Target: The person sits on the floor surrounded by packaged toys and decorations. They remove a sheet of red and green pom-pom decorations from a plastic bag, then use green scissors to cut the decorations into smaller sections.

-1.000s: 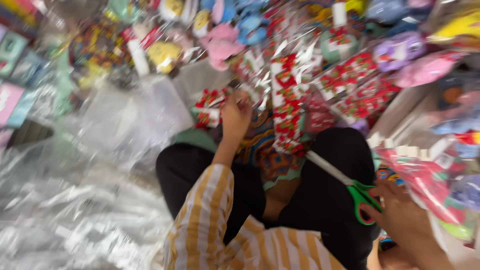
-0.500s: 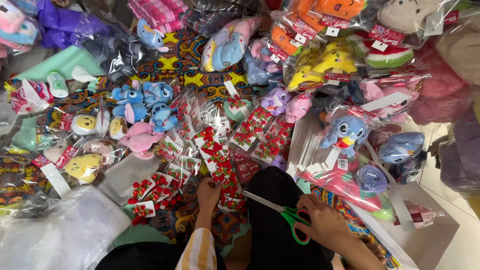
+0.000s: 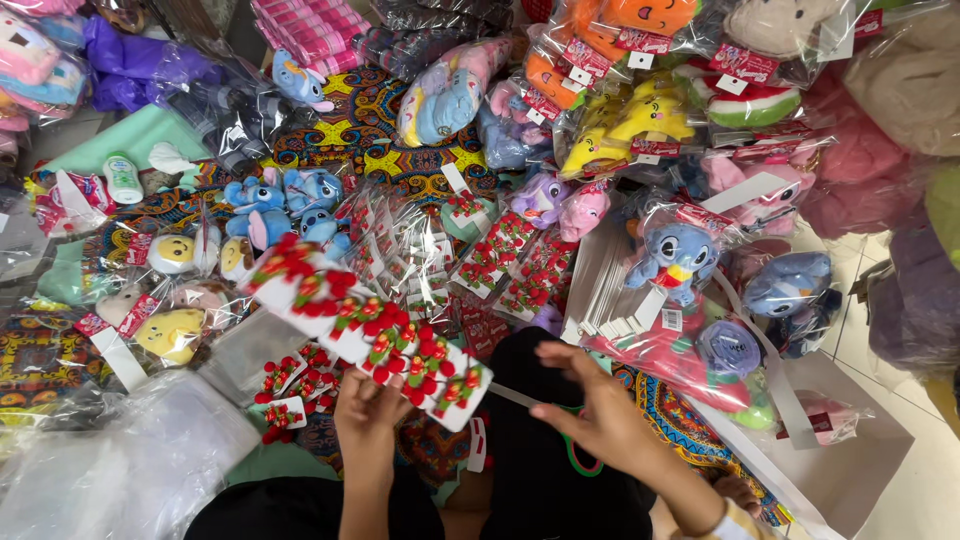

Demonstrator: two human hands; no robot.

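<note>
Head view: low in the middle of the frame, the left hand (image 3: 368, 415) pinches the lower edge of a long white card of red clips (image 3: 365, 330), which slants up toward the left. Just right of it, the right hand (image 3: 598, 415) is closed around green-handled scissors (image 3: 560, 432), blades pointing at the card's lower end. Bagged plush toys (image 3: 672, 255) lie all around.

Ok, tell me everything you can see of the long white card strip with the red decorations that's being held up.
The white card strip is a long run of white backing cards, seemingly joined end to end, each studded with small red and green pieces, apparently flower-shaped clips. It looks like thin card under glossy clear wrap. It slants from upper left down to lower right, above the packed toys. The left hand grips it from below near the lower end. The right hand, with green-handled scissors, is close to that end; contact is unclear.
</note>
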